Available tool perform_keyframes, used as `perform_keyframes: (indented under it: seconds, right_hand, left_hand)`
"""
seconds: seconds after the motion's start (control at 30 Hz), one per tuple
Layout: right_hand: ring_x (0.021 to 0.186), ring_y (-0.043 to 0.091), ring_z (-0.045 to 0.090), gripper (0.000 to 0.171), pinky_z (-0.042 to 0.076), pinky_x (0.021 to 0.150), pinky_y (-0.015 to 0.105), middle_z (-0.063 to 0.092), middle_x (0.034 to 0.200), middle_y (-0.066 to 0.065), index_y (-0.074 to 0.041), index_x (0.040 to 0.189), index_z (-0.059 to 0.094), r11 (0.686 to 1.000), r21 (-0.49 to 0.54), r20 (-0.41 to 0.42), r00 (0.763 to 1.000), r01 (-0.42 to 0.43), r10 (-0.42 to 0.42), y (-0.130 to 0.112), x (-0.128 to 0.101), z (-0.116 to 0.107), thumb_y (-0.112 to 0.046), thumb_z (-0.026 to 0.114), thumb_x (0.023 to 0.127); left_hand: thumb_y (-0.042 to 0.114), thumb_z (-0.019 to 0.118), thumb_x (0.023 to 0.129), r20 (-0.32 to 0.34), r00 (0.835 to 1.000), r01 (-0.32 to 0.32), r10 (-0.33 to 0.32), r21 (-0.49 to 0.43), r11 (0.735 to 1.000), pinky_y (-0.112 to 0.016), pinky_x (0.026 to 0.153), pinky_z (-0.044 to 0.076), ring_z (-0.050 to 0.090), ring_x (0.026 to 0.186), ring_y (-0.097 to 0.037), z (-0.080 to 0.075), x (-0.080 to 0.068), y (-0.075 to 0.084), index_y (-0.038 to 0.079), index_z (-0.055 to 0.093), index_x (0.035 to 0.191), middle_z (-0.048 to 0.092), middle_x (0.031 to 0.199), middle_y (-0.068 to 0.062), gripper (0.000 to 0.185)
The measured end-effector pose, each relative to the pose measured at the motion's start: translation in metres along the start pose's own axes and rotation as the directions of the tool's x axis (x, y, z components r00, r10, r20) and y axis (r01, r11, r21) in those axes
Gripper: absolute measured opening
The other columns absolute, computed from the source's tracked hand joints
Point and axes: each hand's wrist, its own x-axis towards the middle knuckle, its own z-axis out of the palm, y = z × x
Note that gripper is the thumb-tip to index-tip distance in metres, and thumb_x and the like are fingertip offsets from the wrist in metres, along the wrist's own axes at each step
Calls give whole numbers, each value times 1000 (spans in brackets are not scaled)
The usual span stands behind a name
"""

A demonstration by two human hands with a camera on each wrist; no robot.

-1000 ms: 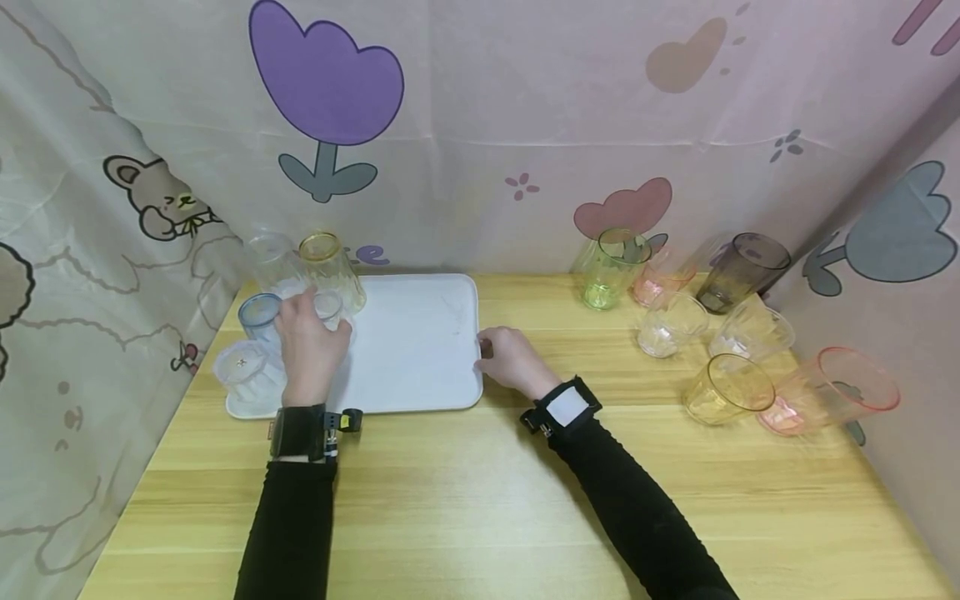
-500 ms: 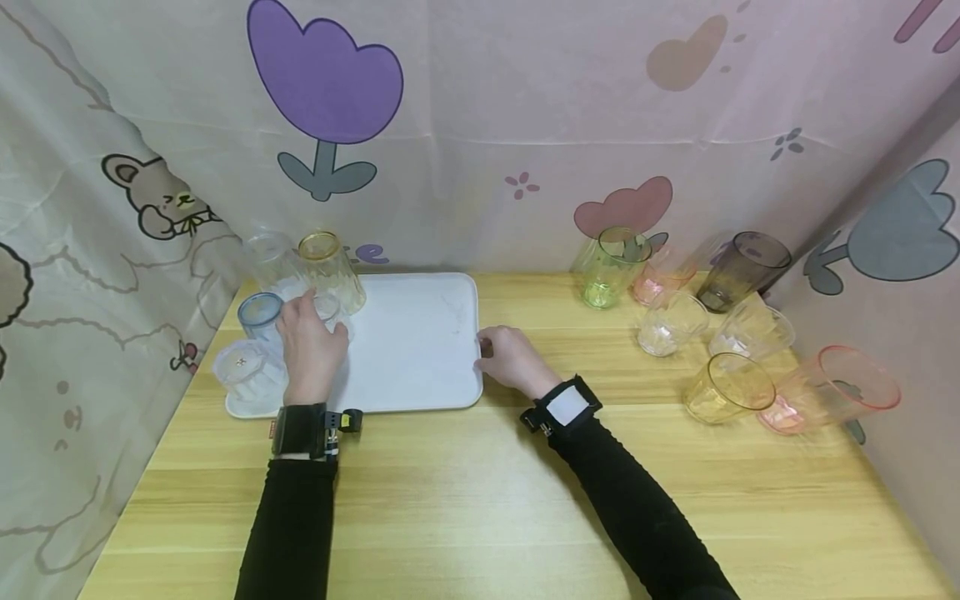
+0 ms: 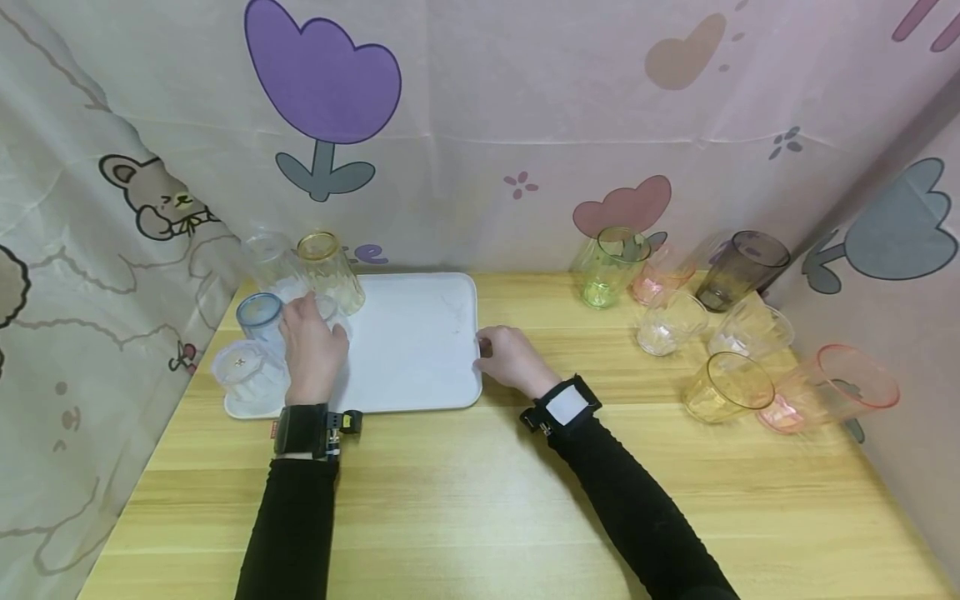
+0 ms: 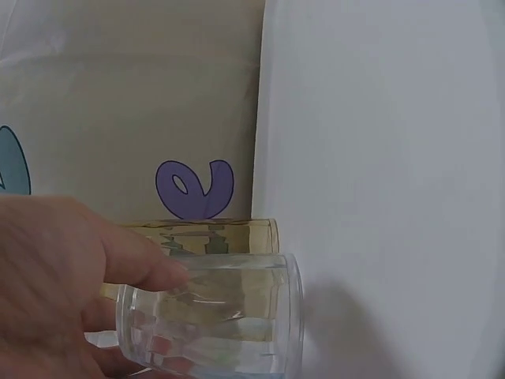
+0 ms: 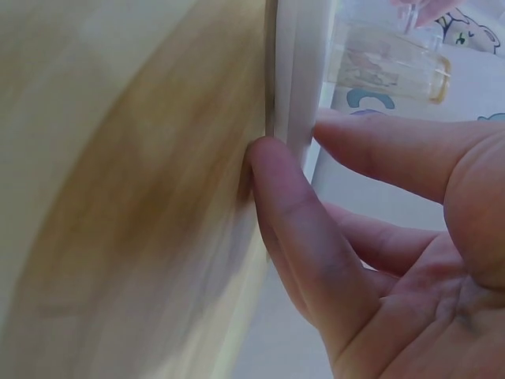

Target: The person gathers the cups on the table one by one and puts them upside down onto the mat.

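A white tray [image 3: 420,350] lies on the left of the wooden table [image 3: 480,500]. My left hand [image 3: 311,343] grips a small clear cup [image 3: 328,305] standing on the tray's left part; in the left wrist view the fingers [image 4: 118,260] wrap that clear cup [image 4: 229,316]. An amber cup [image 3: 330,271] stands right behind it, also on the tray [image 4: 379,158]. A tall clear cup [image 3: 268,258], a blue cup [image 3: 258,317] and an upturned clear cup [image 3: 243,371] crowd the tray's left edge. My right hand [image 3: 501,357] pinches the tray's right rim [image 5: 293,71], thumb above, index finger [image 5: 276,189] against its side.
Several loose cups stand at the right: green [image 3: 607,268], pink [image 3: 660,282], dark grey [image 3: 738,271], two clear [image 3: 671,323], amber [image 3: 727,387] and a large pink one [image 3: 832,392]. Printed curtains wall the table at the back and both sides.
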Motion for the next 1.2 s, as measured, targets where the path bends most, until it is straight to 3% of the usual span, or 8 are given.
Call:
perform_keyframes:
  seconds: [0.17,0.33,0.47,0.57,0.7,0.83,1.0,1.2]
  right_hand:
    - [102,26,69,43,58,91,38,74,115,17,5,128,68,1000,1,7,1000,-10,10,0,0,-1,-8,79,89]
    - [97,25,69,48,59,81,34,73,119,18,5,132,65,999,28,9,1000,-18,18,-2,-1,-6,-15,80,91]
    - [103,29,69,54,61,82,34,65,132,20,4,138,61,996,88,-68,998,2,4,-4,-3,-15,-17,79,92]
    - [110,34,67,58,61,86,38,60,138,22,4,141,57,987,134,-176,983,84,-60,-4,-4,-24,-15,79,91]
    - [116,37,63,58,61,89,46,58,139,23,5,141,56,957,189,-326,933,220,-150,-2,-6,-36,-11,79,91]
    - [121,37,60,59,59,94,48,56,140,21,3,143,54,926,226,-441,880,301,-178,0,-9,-50,-9,79,91]
    - [123,38,59,60,58,97,48,57,138,21,3,144,53,901,243,-571,804,360,-167,6,-11,-66,-5,79,90]
    - [126,37,57,60,55,100,52,53,143,21,4,144,53,886,272,-693,715,376,-90,18,-13,-86,0,78,90]
  left_hand:
    - [1,54,98,27,1000,3,-4,46,999,-64,99,47,27,143,-51,1,1,0,-11,24,158,23,157,-35,68]
    - [1,55,97,2,999,-32,32,85,996,-64,102,46,24,144,-51,1,0,2,-15,27,155,22,158,-36,67]
    - [3,57,96,-71,995,-71,76,76,995,-64,103,43,24,143,-49,0,-1,6,-15,33,153,25,157,-35,64]
    - [4,60,95,-161,979,-123,126,30,992,-63,99,45,29,139,-48,1,-2,10,-12,41,149,31,154,-32,59]
    - [5,64,93,-274,936,-239,220,-37,970,-59,94,44,39,128,-48,6,-3,18,-10,53,140,42,141,-31,51]
    - [4,65,91,-315,901,-343,298,-98,934,-57,91,45,44,122,-48,14,-7,27,-9,57,134,46,130,-30,46]
    - [6,65,92,-261,898,-402,355,-158,902,-51,88,49,50,115,-42,31,-15,41,-5,57,135,49,126,-26,45]
    - [5,66,91,-168,894,-442,415,-190,877,-44,78,51,56,103,-37,53,-32,61,-1,59,135,54,122,-21,45]
